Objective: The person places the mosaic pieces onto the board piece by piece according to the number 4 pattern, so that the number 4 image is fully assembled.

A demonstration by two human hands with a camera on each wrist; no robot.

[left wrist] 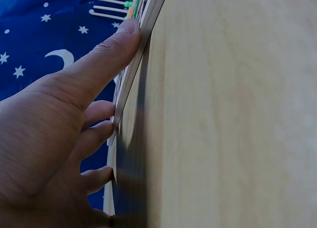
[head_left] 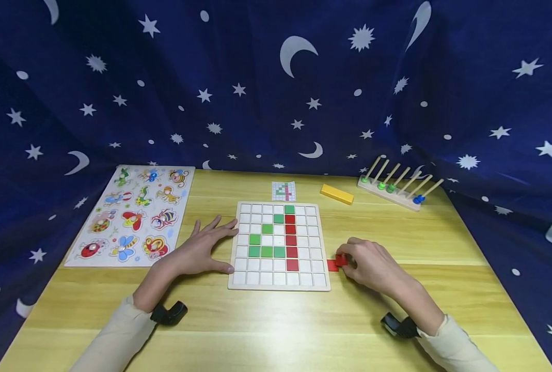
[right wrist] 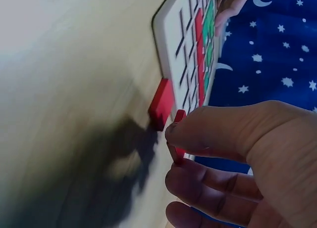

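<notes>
In the head view a wooden grid board (head_left: 254, 279) lies mid-table, with green and red square tiles set among its white cells. My left hand (head_left: 200, 250) rests along the board's left edge, fingers spread and thumb at the lower side. To the right of the board, my right hand (head_left: 371, 263) pinches a red square tile (right wrist: 179, 117) between thumb and fingers. Another red tile (head_left: 332, 265) lies on the table against the board's right edge, just left of the pinched one. A small pattern card (head_left: 278, 197) with a matching grid lies above the board.
At left is a puzzle board (head_left: 131, 206) with insect pictures, close to my left forearm. A yellow block (head_left: 336, 194) sits at the back right. Beyond it stands a wooden peg rack (head_left: 389, 194) with green and blue beads. A dark star-patterned cloth (head_left: 257, 113) surrounds the table.
</notes>
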